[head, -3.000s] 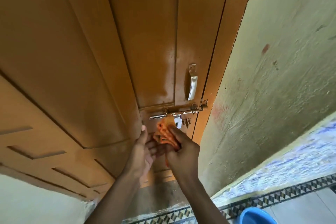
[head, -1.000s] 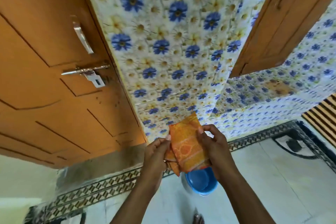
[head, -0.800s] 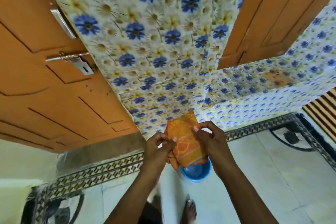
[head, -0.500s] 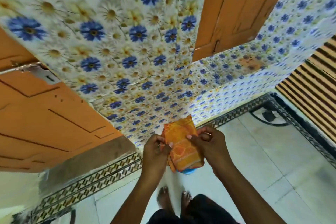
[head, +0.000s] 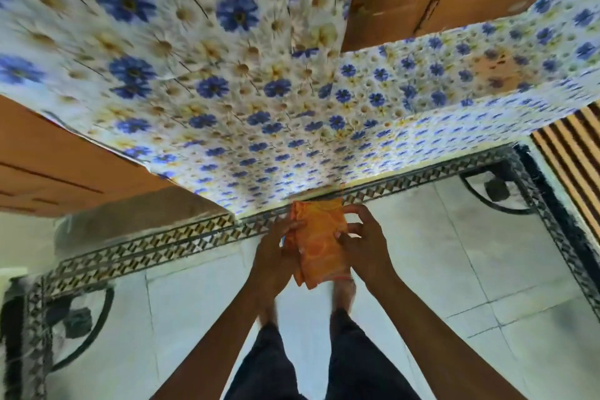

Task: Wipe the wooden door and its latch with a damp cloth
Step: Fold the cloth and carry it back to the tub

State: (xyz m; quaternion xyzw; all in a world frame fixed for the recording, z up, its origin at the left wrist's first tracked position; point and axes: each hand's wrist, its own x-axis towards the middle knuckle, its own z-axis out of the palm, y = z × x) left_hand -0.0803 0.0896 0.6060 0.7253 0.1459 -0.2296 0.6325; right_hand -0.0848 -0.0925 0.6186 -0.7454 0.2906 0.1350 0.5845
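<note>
Holding folded orange cloth (head: 319,245) between both hands, left hand (head: 274,256) and right hand (head: 365,247) fingers pinching its edges

pale tiled floor (head: 422,269), bare feet (head: 342,294) standing

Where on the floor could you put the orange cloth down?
The pale floor tiles right of the right hand look bare, up to the patterned border. The tiles left of the left hand look bare too. It is crowded under the cloth, by the feet.
</note>
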